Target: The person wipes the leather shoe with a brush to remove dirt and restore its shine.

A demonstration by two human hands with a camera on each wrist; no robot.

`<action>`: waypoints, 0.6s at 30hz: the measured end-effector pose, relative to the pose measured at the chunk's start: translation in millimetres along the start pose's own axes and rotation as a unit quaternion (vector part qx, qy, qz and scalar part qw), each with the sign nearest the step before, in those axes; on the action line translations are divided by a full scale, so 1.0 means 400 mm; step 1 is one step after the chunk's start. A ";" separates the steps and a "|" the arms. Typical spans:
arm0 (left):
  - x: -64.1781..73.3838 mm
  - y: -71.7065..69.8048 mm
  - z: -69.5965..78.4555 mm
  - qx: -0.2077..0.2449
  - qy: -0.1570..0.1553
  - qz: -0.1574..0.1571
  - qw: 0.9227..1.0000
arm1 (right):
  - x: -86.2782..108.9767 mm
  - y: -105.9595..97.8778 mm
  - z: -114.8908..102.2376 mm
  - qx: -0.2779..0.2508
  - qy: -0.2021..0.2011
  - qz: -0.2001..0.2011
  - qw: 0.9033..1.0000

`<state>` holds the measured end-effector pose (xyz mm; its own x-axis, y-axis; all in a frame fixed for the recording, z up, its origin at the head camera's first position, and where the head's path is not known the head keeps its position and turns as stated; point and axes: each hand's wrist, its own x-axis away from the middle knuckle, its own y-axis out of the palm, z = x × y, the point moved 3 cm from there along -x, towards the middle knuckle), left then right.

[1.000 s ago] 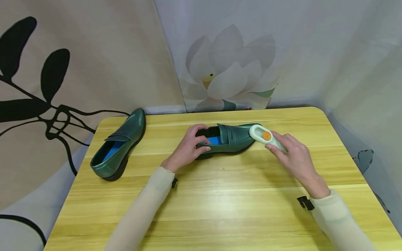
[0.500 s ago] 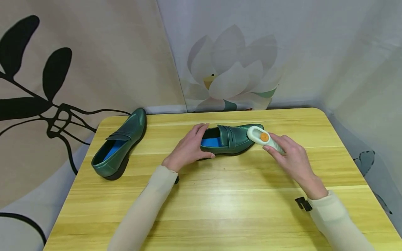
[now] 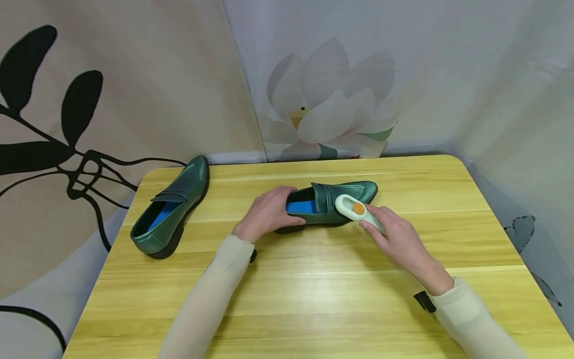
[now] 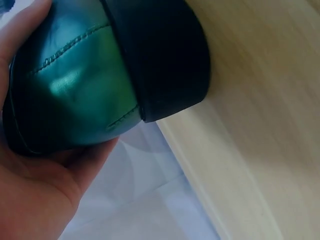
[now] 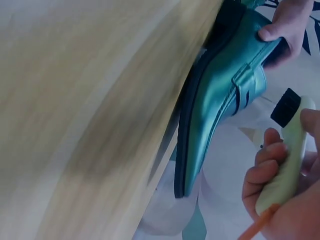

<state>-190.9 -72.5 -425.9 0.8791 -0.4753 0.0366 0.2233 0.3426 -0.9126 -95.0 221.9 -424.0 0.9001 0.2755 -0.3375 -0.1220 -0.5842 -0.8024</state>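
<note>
A green loafer with a blue insole and dark sole lies on the table, its toe to the right. My left hand grips its heel end; in the left wrist view, thumb and fingers wrap the heel back. My right hand holds a pale handheld brush with an orange button. In the right wrist view, its black bristles face the loafer's upper with a gap between. A matching loafer stands at the table's left, toe pointing away.
The wooden table has a rounded far right corner. Behind it hangs a patterned cloth with a pale flower and dark leaves.
My left hand has moved from the shoe's opening to a hold around the heel. The brush in my right hand has shifted left and nearer, from the toe toward the middle of the loafer.
</note>
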 end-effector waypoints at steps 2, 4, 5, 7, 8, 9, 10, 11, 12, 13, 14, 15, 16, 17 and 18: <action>0.005 0.001 -0.001 0.003 -0.001 0.002 1.000 | -0.002 0.010 -0.008 -0.001 -0.008 -0.010 1.000; 0.008 0.001 0.000 0.008 -0.001 0.002 1.000 | -0.005 0.021 -0.015 0.002 -0.014 -0.017 1.000; 0.009 0.002 0.000 0.010 -0.001 0.002 1.000 | -0.007 0.026 -0.018 0.003 -0.016 -0.022 1.000; 0.011 0.002 0.000 0.014 -0.006 -0.002 1.000 | -0.013 0.038 -0.022 0.005 -0.019 -0.031 0.999; 0.011 0.002 0.001 0.016 -0.007 -0.004 1.000 | -0.017 0.044 -0.025 0.006 -0.020 -0.035 0.999; 0.012 0.003 0.001 0.018 -0.009 -0.006 1.000 | -0.022 0.050 -0.026 0.005 -0.020 -0.037 0.999; 0.012 0.003 0.003 0.018 -0.010 -0.007 1.000 | -0.027 0.055 -0.028 0.005 -0.019 -0.039 0.999; 0.012 0.003 0.004 0.018 -0.011 -0.007 1.000 | -0.033 0.060 -0.030 0.003 -0.017 -0.040 0.999; 0.012 0.004 0.005 0.020 -0.011 -0.005 1.000 | -0.041 0.064 -0.031 0.001 -0.014 -0.038 0.999; 0.011 0.004 0.006 0.020 -0.010 -0.003 1.000 | -0.048 0.067 -0.031 -0.001 -0.011 -0.037 0.999; 0.010 0.005 0.008 0.021 -0.008 0.000 1.000 | -0.056 0.071 -0.031 -0.004 -0.005 -0.035 0.999; 0.010 0.007 0.009 0.022 -0.007 0.004 1.000 | -0.064 0.074 -0.031 -0.009 0.002 -0.034 0.999; 0.009 0.008 0.010 0.024 -0.005 0.007 1.000 | -0.073 0.078 -0.030 -0.013 0.008 -0.032 0.999; 0.008 0.010 0.010 0.026 -0.005 0.009 1.000 | -0.083 0.082 -0.030 -0.018 0.016 -0.032 0.999; 0.007 0.011 0.010 0.028 -0.004 0.011 1.000 | -0.094 0.086 -0.029 -0.022 0.024 -0.031 0.999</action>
<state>-185.6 -69.1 -428.2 0.8879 -0.4596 0.0198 0.2261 0.3986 -0.8888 -127.9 182.6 -433.1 0.9248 0.2759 -0.2620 -0.0468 -0.6007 -0.7981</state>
